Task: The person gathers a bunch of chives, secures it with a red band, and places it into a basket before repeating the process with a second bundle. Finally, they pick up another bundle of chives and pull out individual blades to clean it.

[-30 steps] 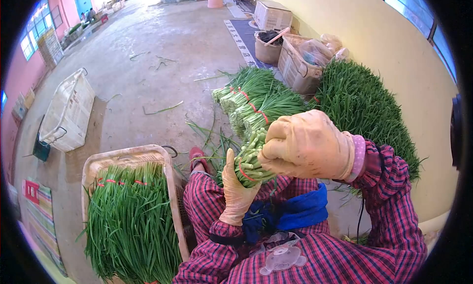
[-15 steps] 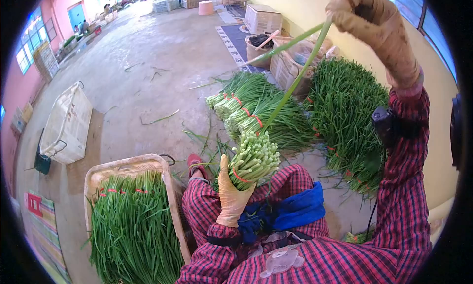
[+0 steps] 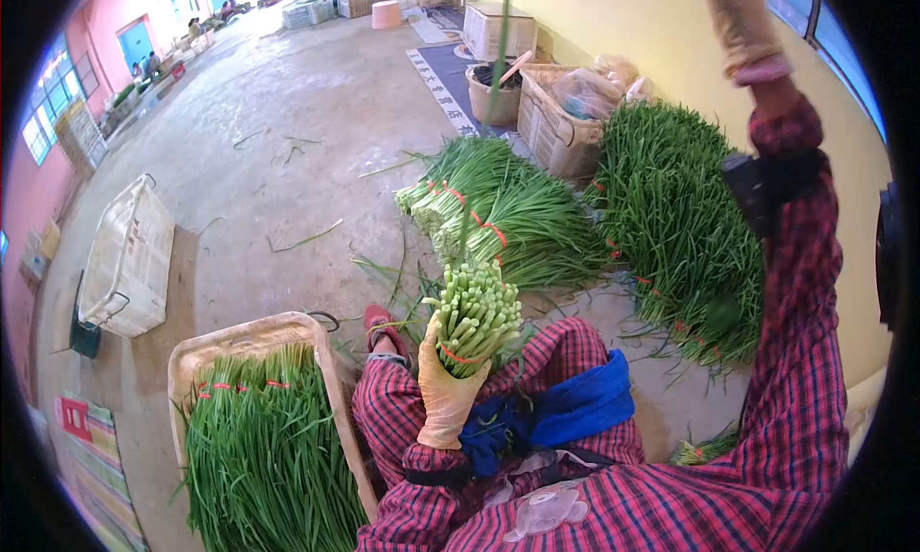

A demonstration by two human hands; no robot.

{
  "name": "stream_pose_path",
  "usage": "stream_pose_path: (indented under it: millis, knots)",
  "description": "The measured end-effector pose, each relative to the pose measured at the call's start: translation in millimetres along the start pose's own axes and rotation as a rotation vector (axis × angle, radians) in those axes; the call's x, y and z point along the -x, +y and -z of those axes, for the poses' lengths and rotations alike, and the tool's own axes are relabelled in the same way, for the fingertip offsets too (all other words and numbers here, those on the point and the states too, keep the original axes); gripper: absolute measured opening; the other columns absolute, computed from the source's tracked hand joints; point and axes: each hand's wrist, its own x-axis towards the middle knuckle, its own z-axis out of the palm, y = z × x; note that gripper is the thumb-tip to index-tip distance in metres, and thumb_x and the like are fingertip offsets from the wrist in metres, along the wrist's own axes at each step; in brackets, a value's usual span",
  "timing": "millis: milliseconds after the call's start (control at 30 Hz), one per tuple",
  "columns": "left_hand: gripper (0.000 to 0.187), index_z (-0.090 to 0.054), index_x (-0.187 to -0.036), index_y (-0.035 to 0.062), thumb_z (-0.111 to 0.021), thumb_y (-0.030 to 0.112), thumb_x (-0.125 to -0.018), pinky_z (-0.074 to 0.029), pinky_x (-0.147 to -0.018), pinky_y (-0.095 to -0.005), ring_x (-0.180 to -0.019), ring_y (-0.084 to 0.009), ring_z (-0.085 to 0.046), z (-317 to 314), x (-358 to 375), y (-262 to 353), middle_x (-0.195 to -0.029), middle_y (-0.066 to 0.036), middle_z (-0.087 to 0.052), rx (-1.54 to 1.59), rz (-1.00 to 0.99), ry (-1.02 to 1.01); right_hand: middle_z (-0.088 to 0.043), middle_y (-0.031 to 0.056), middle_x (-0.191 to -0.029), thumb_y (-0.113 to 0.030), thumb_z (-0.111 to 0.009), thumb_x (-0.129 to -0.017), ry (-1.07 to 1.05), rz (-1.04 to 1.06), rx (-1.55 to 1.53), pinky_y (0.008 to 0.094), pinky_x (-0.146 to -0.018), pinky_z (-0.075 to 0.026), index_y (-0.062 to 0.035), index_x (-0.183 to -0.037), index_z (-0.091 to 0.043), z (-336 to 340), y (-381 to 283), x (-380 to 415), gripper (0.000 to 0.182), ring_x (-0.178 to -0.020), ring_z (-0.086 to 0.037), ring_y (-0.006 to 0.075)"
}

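My left hand [image 3: 448, 399], in a pale yellowish glove, is closed around a bunch of green stalks [image 3: 479, 308]. Their pale cut ends point up and away from me, and a red band circles them. A long thin green strand [image 3: 500, 68] rises above the bunch to the top edge of the view. High at the upper right, my gloved right hand [image 3: 743, 20] is partly cut off by the frame, so its fingers are hidden. Banded bunches of the same leafy stalks [image 3: 517, 217] lie on the floor just beyond the held one.
A crate [image 3: 331, 379] filled with banded green bunches stands at my left. To the right lies a large heap of greens [image 3: 680, 226] along the wall. Further off are a white crate [image 3: 129, 255], a bucket [image 3: 494, 102] and a basket with plastic bags [image 3: 556, 126]. Loose leaves litter the floor.
My right hand has gone up, its fingers passing out of view. The strand it was holding now stands more upright. My left hand keeps its grip on the bunch, slightly lower and further left.
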Motion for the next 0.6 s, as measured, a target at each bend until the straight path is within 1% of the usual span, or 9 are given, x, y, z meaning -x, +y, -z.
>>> stream_pose_path:
  millis: [33, 100, 133, 167, 200, 233, 267, 400, 600]
  knots:
    - [0.089, -0.037, -0.143, 0.0044, -0.082, -0.005, -0.067, -0.045, -0.105, -0.0363, -0.124, -0.0238, -0.055, -0.4, 1.0, 4.0, -0.135, -0.012, -0.053, 0.051, 0.008, -0.014, -0.062, 0.0001, -0.094, -0.039, -0.071, -0.088, 0.033, -0.067, -0.014, 0.0225, -0.074, -0.049, -0.0091, -0.111, -0.069, -10.6, 15.8, 7.7, 0.038, -0.082, -0.054, 0.0099]
    - [0.078, -0.04, -0.137, 0.0016, -0.08, -0.007, -0.07, -0.049, -0.101, -0.0346, -0.118, -0.0207, -0.06, -2.1, 1.1, 9.4, -0.132, -0.01, -0.057, 0.151, 0.055, -0.019, -0.062, 0.0014, -0.098, -0.032, -0.069, -0.09, -0.224, 0.249, 0.089, 0.0209, -0.071, -0.051, -0.0052, -0.114, -0.065, -39.1, 64.2, 24.7, 0.037, -0.083, -0.055, 0.0122]
    - [0.078, -0.04, -0.137, 0.0016, -0.08, -0.007, -0.07, -0.049, -0.101, -0.0346, -0.118, -0.0207, -0.06, -2.3, 0.6, 13.3, -0.132, -0.01, -0.057, 0.144, 0.058, -0.017, -0.067, 0.0018, -0.098, -0.008, -0.07, -0.09, -0.345, 0.001, -0.238, 0.0242, -0.08, -0.048, -0.0015, -0.093, -0.061, -58.8, 64.4, 52.8, 0.011, -0.092, -0.06, 0.0073]
    - [0.076, -0.042, -0.136, 0.0009, -0.08, -0.007, -0.07, -0.05, -0.099, -0.0344, -0.116, -0.0204, -0.061, -2.8, 0.3, 18.3, -0.13, -0.01, -0.059, 0.192, 0.089, -0.024, -0.068, 0.0035, -0.103, -0.007, -0.069, -0.09, -0.437, -0.101, -0.259, 0.024, -0.086, -0.05, -0.002, -0.103, -0.063, -71.6, 74.9, 76.9, 0.015, -0.098, -0.063, 0.0097]
    - [0.073, -0.044, -0.134, 0.0002, -0.08, -0.006, -0.071, -0.051, -0.098, -0.0342, -0.114, -0.0201, -0.062, -2.7, 0.2, 20.0, -0.128, -0.01, -0.061, 0.241, 0.119, -0.032, -0.07, 0.0045, -0.101, -0.015, -0.075, -0.086, -0.47, 0.285, 0.012, 0.0297, -0.083, -0.054, -0.0072, -0.115, -0.068, -85.9, 76.5, 98.9, 0.032, -0.09, -0.066, 0.0135]
    - [0.066, -0.05, -0.129, -0.0008, -0.082, -0.004, -0.071, -0.053, -0.095, -0.0336, -0.109, -0.0192, -0.065, -1.9, 1.6, 10.3, -0.123, -0.01, -0.065, 0.202, 0.111, 0.0, -0.07, 0.0065, -0.101, -0.017, -0.077, -0.083, -0.578, 0.336, -0.164, 0.0328, -0.088, -0.052, -0.0099, -0.11, -0.071, -94.5, 77.3, 119.3, 0.028, -0.099, -0.065, 0.0187]
    - [0.066, -0.05, -0.129, -0.0008, -0.082, -0.004, -0.071, -0.053, -0.095, -0.0336, -0.109, -0.0192, -0.065, -2.1, 1.4, 11.8, -0.123, -0.01, -0.065, 0.2, 0.115, 0.003, -0.07, 0.0082, -0.103, -0.018, -0.079, -0.081, -0.748, 0.246, -0.2, 0.035, -0.093, -0.05, -0.01, -0.105, -0.073, -96.7, 58.1, 136.2, 0.026, -0.107, -0.063, 0.0215]
    - [0.07, -0.047, -0.131, 0.0012, -0.085, 0.0, -0.071, -0.052, -0.095, -0.0335, -0.11, -0.0193, -0.063, -1.4, 1.6, 23.0, -0.123, -0.01, -0.062, 0.178, 0.188, -0.038, -0.065, 0.0065, -0.094, -0.024, -0.075, -0.08, -0.904, 0.216, -0.156, 0.0377, -0.082, -0.051, -0.0106, -0.092, -0.072, -113.7, 37.1, 184.1, 0.018, -0.093, -0.064, 0.0265]
    - [0.081, -0.041, -0.137, 0.0036, -0.086, 0.002, -0.071, -0.051, -0.097, -0.0343, -0.115, -0.0204, -0.058, -2.1, 2.2, 18.0, -0.128, -0.01, -0.056, 0.107, 0.174, -0.051, -0.063, 0.003, -0.09, -0.028, -0.075, -0.077, -0.839, 0.415, 0.205, 0.0383, -0.071, -0.049, -0.0134, -0.087, -0.071, -118.8, 27.0, 199.0, 0.018, -0.082, -0.062, 0.0264]
